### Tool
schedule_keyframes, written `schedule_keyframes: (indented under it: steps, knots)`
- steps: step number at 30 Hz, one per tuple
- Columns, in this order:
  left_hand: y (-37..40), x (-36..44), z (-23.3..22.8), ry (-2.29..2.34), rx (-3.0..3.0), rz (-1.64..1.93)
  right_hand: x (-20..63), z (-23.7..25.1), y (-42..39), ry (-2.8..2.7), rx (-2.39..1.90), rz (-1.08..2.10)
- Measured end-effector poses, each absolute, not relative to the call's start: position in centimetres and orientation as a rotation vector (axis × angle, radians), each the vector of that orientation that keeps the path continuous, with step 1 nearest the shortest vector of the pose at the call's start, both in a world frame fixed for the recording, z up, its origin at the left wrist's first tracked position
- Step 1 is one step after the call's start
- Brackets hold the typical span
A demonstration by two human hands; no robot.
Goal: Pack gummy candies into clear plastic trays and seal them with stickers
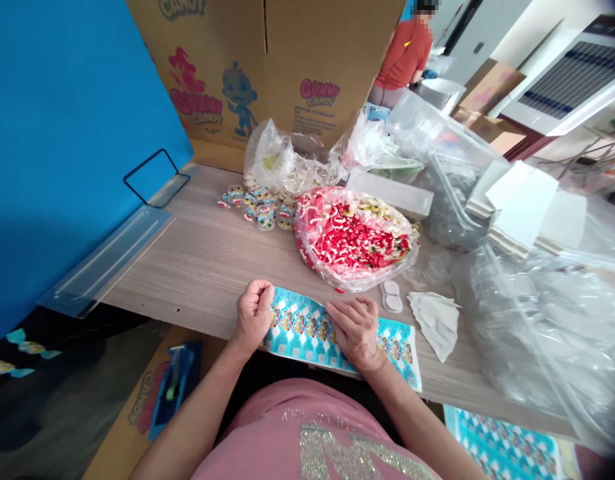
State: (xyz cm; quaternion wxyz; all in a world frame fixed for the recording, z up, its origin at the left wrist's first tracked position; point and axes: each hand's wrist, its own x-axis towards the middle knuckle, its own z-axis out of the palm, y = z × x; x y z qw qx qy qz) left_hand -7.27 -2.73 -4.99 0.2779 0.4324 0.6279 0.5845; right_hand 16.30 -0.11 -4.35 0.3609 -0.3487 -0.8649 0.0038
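Note:
A blue sheet of printed stickers (307,321) lies along the table's front edge. My left hand (255,310) is closed on the sheet's left end, thumb against fingers. My right hand (355,330) rests flat across the sheet right of its middle, fingers extended and covering part of the print. Beyond the sheet sits a clear plastic bag of red, white and yellowish gummy candies (357,233). A small white two-part plastic piece (391,297) and a fan of white paper pieces (436,320) lie to the right of my right hand.
Small labelled packs (262,205) lie behind, before a large cardboard box (267,80). Clear tubs (547,320) crowd the right side, with white cards (522,200) on top. A clear acrylic strip (112,260) lines the left edge. A person in red (405,53) stands behind.

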Motion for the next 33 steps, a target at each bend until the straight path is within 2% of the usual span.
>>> schedule_keyframes:
  steps: [9, 13, 17, 21, 29, 33]
  knots:
    - [-2.6, -7.3, -5.1, 1.687, 1.105, 1.534, 16.6, -4.3, -0.4, -2.301, -0.848, -0.102]
    - [-2.7, -7.3, -5.0, 1.714, 1.147, 1.527, 16.8, -4.5, -0.2, -2.269, -0.894, 0.017]
    - [-2.8, -7.2, -4.8, 1.741, 1.217, 1.529, 17.8, -5.0, 0.3, -2.124, -1.138, 0.228]
    - [-2.8, -7.4, -5.0, 1.751, 1.184, 1.53, 18.5, -4.9, 0.7, -2.208, -1.252, 0.317]
    - [-2.5, -7.4, -4.8, 1.676, 0.991, 1.534, 18.3, -4.1, -0.4, -2.31, -1.098, -0.067]
    - [-2.5, -7.4, -4.7, 1.674, 0.949, 1.531, 19.0, -4.4, -1.0, -2.396, -1.054, -0.08]
